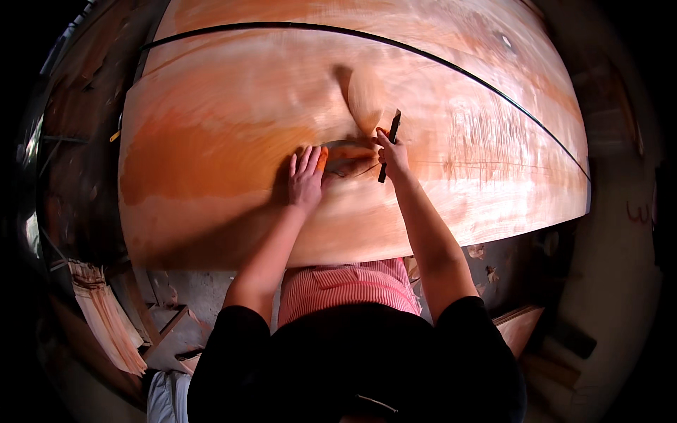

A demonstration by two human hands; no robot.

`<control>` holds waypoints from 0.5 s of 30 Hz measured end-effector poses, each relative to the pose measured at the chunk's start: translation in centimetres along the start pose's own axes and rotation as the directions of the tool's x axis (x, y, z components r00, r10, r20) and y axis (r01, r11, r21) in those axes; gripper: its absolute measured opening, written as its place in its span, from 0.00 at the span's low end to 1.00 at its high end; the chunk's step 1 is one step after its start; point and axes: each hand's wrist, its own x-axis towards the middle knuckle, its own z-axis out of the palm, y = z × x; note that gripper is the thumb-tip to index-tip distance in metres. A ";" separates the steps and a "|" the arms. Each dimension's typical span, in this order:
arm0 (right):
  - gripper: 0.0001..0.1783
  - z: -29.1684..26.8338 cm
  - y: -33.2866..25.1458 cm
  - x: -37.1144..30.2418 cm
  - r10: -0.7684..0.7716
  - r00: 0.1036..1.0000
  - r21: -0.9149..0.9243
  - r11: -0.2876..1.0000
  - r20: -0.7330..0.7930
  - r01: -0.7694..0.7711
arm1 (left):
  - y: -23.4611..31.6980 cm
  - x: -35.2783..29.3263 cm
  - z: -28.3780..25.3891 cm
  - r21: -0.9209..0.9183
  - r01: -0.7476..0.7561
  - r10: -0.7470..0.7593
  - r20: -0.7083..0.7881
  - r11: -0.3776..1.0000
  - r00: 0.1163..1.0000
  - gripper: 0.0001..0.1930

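Note:
A wide sheet of reddish-brown wood veneer [233, 225] lies in front of me. My left hand [306, 182] rests on it with fingers stretched out, an orange covering showing on one finger. To its right, my right hand [393, 155] is closed round a slim, dark knife-like tool [395, 128], which stands slantwise across the fist. A thin, pale piece of veneer [365, 99] curls up just beyond the right hand and is blurred; whether the fingers also pinch it, I cannot make out. Between both hands is a dark, ragged hole [349, 168] in the sheet.
A black cord or strip [395, 44] arches across the far part of the sheet. At the lower left hang bundled veneer strips [109, 317]. Wood scraps [491, 273] lie on the floor below the sheet's near edge, close to a wooden board [518, 328].

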 end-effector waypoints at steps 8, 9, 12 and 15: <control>0.10 -2.6 -1.9 4.3 0.034 0.989 0.153 0.988 -0.142 -0.012 | 0.8 0.9 0.4 -0.197 -0.162 0.102 -0.283 0.967 0.954 0.07; 0.12 -2.5 -2.0 4.9 0.055 0.985 0.087 0.995 -0.165 -0.041 | 0.7 0.6 0.6 -0.298 -0.107 0.025 -0.266 0.949 0.964 0.07; 0.17 -1.2 -2.6 6.9 -0.044 0.963 -0.225 0.974 -0.267 -0.018 | 0.3 0.3 0.7 -0.343 -0.033 -0.039 -0.202 0.939 0.979 0.19; 0.18 0.1 -3.2 7.6 -0.196 0.911 -0.499 0.867 -0.362 -0.012 | 4.0 1.6 -1.5 -0.249 0.032 -0.052 -0.074 0.968 0.996 0.39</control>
